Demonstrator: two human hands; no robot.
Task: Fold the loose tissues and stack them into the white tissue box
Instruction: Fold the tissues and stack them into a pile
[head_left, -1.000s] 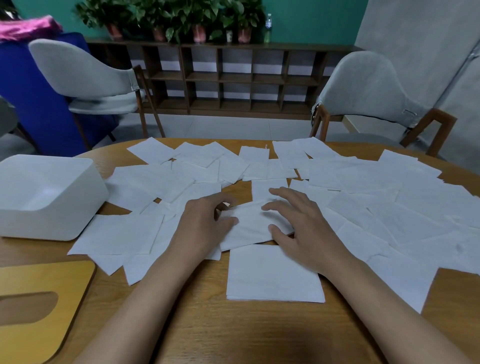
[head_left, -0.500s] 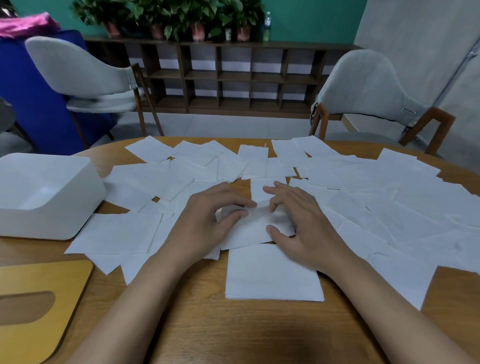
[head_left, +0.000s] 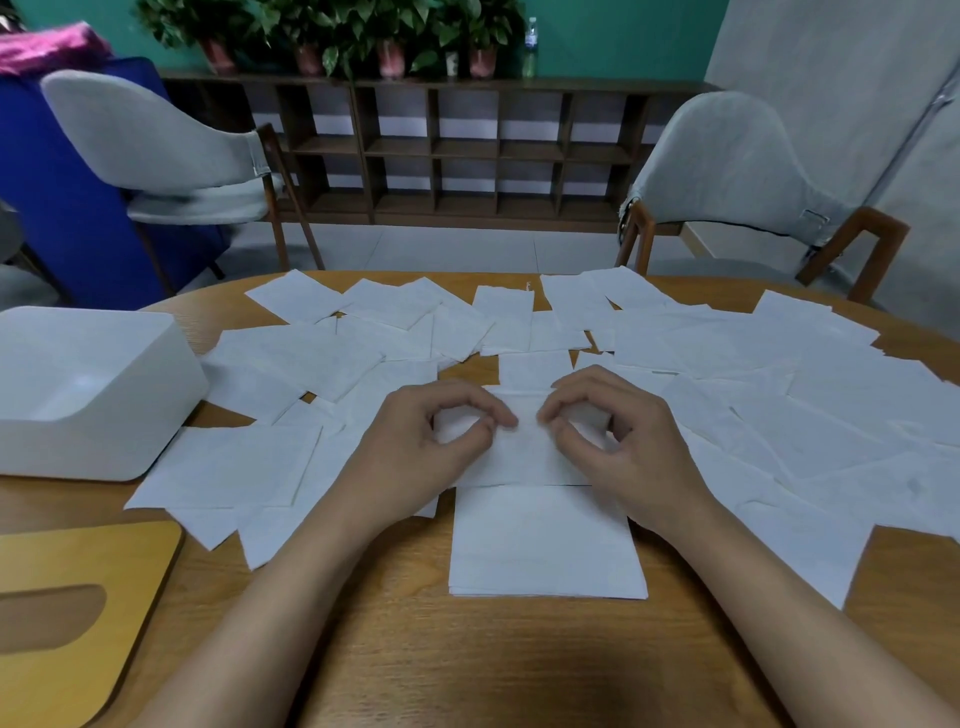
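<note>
Left hand (head_left: 415, 452): thumb and forefinger curled into a ring, tips pinching the far edge of one tissue (head_left: 522, 460) at table centre. Right hand (head_left: 628, 452): mirrored, with the same pinch on the same edge, close beside the left's fingertips (a small gap between the two pinches). The other fingers of both hands are curled loosely above the sheet.

The tissue's near edge meets the far edge of a folded stack (head_left: 545, 540); overlap or just touching, cannot tell. The stack sits squared on the table (head_left: 467, 665), nearest the person.

Loose tissues (head_left: 779, 395) overlap across the far and right of the table. White tissue box (head_left: 98, 395) at far left, top open, well apart from both hands. Wooden lid (head_left: 67, 608) with an oval slot lies just in front of the box.
</note>
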